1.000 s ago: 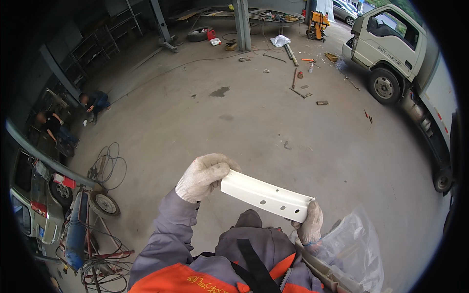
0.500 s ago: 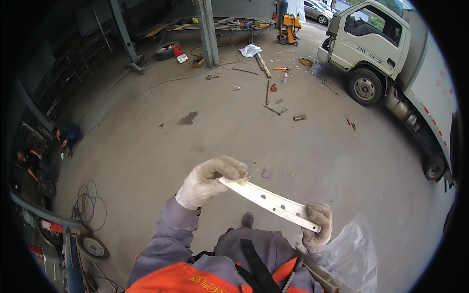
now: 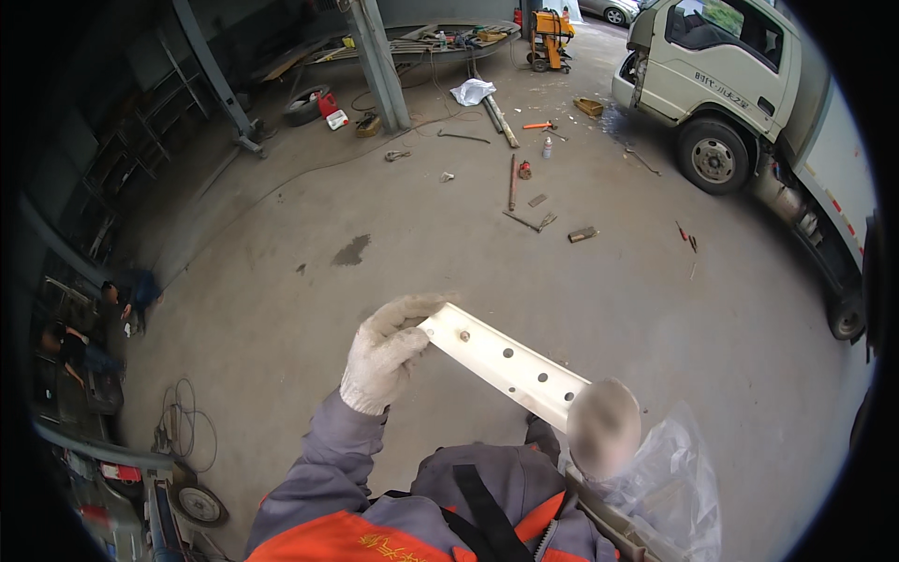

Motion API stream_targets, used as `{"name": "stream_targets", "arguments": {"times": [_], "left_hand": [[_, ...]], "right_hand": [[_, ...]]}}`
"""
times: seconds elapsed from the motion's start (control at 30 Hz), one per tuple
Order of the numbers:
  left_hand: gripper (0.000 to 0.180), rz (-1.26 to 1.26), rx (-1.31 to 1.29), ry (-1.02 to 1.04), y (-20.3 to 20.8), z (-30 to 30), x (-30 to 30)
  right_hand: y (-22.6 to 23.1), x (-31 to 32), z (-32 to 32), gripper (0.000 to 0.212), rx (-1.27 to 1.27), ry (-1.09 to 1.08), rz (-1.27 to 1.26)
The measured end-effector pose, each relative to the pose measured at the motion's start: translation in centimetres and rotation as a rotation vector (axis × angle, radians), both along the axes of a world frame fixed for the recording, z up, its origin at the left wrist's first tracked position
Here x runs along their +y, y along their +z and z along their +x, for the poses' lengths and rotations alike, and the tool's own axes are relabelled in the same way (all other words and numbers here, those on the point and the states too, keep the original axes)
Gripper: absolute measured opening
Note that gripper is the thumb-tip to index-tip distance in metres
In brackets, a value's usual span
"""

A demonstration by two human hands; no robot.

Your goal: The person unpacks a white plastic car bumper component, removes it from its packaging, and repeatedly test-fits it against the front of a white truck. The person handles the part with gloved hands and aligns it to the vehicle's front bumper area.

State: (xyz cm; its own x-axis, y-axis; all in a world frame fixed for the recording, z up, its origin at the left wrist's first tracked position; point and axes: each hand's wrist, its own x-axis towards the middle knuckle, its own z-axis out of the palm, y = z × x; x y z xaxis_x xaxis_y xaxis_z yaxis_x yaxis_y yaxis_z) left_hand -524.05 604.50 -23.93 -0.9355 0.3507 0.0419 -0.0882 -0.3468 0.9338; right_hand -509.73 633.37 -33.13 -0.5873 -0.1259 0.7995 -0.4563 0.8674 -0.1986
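a white truck (image 3: pixel 749 103) stands far right on the grey concrete floor (image 3: pixel 281 281). scattered tools (image 3: pixel 524 178) lie far centre, near a steel column (image 3: pixel 379 66). a clear plastic bag (image 3: pixel 670 487) sits near right; coiled wire (image 3: pixel 183 436) near left.

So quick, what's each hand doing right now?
Left hand: closed on one end of the white strip.
Right hand: blurred, at the strip's other end; grip cannot be told.

Bare concrete floor (image 3: pixel 281 309) lies open at centre frame, ahead of both gloved hands. Upper centre, scattered tools (image 3: pixel 524 201) and a steel column (image 3: pixel 379 66) crowd the way; a truck (image 3: pixel 749 103) blocks the upper right, cables (image 3: pixel 183 436) clutter the lower left
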Motion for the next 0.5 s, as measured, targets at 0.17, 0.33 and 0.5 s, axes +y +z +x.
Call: {"name": "stream_targets", "arguments": {"times": [0.17,0.33,0.5], "left_hand": [[0.035,0.031,-0.098,0.295,-1.9,-7.4,6.7],[0.036,0.087,-0.105,0.388,-3.0,-15.5,13.0],[0.033,0.042,-0.164,0.473,-3.7,-23.9,17.9]], "right_hand": [[1.9,5.4,-10.4,0.038,0.057,0.157,0.035],[2.2,12.0,-20.2,0.046,0.133,0.259,0.037],[2.6,16.3,-29.0,0.052,0.03,0.274,0.028]]}}
